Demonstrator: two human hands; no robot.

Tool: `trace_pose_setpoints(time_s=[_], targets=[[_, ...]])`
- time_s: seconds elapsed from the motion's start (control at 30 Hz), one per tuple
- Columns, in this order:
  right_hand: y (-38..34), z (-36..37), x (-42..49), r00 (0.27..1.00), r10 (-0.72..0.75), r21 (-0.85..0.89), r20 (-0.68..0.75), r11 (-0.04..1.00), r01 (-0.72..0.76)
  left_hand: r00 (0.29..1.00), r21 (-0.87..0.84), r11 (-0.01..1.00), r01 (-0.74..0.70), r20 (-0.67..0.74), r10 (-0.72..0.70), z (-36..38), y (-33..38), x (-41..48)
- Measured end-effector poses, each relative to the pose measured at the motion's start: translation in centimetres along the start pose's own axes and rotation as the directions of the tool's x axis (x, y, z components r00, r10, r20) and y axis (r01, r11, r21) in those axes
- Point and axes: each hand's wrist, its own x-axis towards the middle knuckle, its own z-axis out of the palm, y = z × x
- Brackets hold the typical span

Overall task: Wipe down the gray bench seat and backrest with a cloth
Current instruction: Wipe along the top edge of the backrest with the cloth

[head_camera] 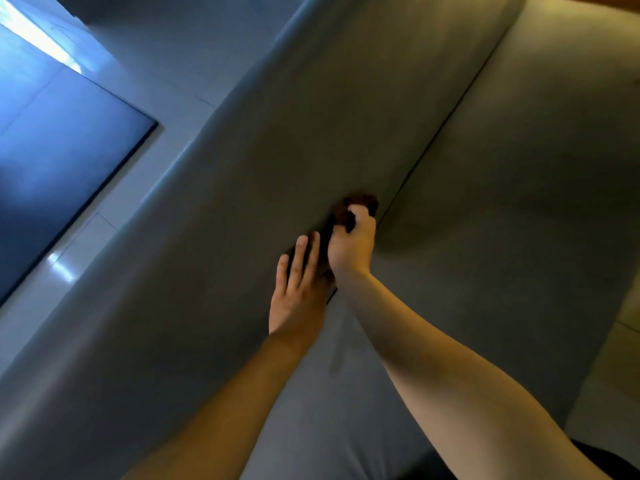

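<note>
- Backrest (277, 150) to the left of seat (519, 202), joined along a crease.
- Cloth (356, 206) at that crease, in right hand (351, 244).
- Left hand (298, 292) on backrest, just left of right hand, nearer.
- Tiled floor (145, 46) far left, behind backrest.

Dim interior under mixed light. Cool blue daylight enters from the upper left of the frame, where a bright patch (34, 36) is blown out to white. A small glare spot (60, 265) lies on the glossy surface at the left edge. Warm yellowish light tints the right edge and the forearms (450, 358). The backrest (311, 116) shades from blue-lit at its upper rim to dark grey toward the seat (502, 202). Deep shadow sits beneath the left hand (298, 299) and right hand (351, 244), along the seam. The whole frame is soft, with slight motion blur. The cloth (356, 204) reads as a dark smudge without detail. Wide-angle tilt slants the straight edges.
</note>
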Motion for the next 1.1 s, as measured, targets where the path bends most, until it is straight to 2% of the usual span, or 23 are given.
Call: trace_pose_setpoints(time_s=[0.07,0.17,0.33,0.43,0.53,0.67,0.73,0.83,0.9,0.97,1.03,1.1], targets=[[3.3,-0.6,-0.1,0.992,0.126,-0.035,0.025,0.991,-0.125,0.999,-0.043,0.999,0.02,0.048,-0.018,1.2,0.8,-0.7],[6.3,-0.3,0.1,0.962,0.269,0.01,0.056,0.963,-0.27,0.993,-0.061,0.998,0.034,0.114,-0.027,2.6,1.7,-1.1],[9.7,0.2,0.0,0.839,0.512,0.04,0.182,0.849,-0.527,0.999,-0.086,0.996,0.037,0.031,-0.034,4.8,2.0,-1.4],[9.8,0.2,-0.4,0.814,0.536,0.14,0.224,0.809,-0.571,0.999,-0.106,0.994,0.028,-0.025,-0.031,5.1,2.0,-1.5],[9.2,-0.3,-1.2,0.805,0.538,0.137,0.249,0.803,-0.58,0.997,-0.202,0.979,0.025,-0.063,-0.038,4.6,2.1,-1.7],[7.3,-2.5,-4.4,0.824,0.448,0.112,0.348,0.852,-0.511,1.0,-0.406,0.914,0.015,-0.006,-0.019,3.1,1.3,-2.3],[5.3,-3.8,-6.0,0.812,0.434,0.144,0.389,0.842,-0.519,0.999,-0.512,0.859,0.026,0.05,-0.001,1.6,0.9,-3.1],[2.5,-5.1,-7.7,0.807,0.451,0.174,0.381,0.822,-0.542,0.978,-0.661,0.731,0.17,0.206,-0.041,-1.6,0.6,-4.4],[0.8,-5.9,-9.0,0.801,0.478,0.194,0.361,0.802,-0.565,0.932,-0.753,0.565,0.338,0.351,-0.089,-4.1,0.9,-5.5],[-0.7,-7.0,-10.5,0.791,0.488,0.202,0.369,0.789,-0.58,0.882,-0.811,0.354,0.466,0.457,-0.116,-6.8,1.6,-6.7],[-1.7,-8.1,-12.2,0.778,0.488,0.233,0.395,0.766,-0.599,0.851,-0.83,0.193,0.523,0.498,-0.165,-9.0,2.2,-7.6],[-2.2,-9.3,-14.1,0.762,0.487,0.197,0.426,0.773,-0.604,0.803,-0.817,0.081,0.571,0.537,-0.258,-10.9,2.8,-8.9]])
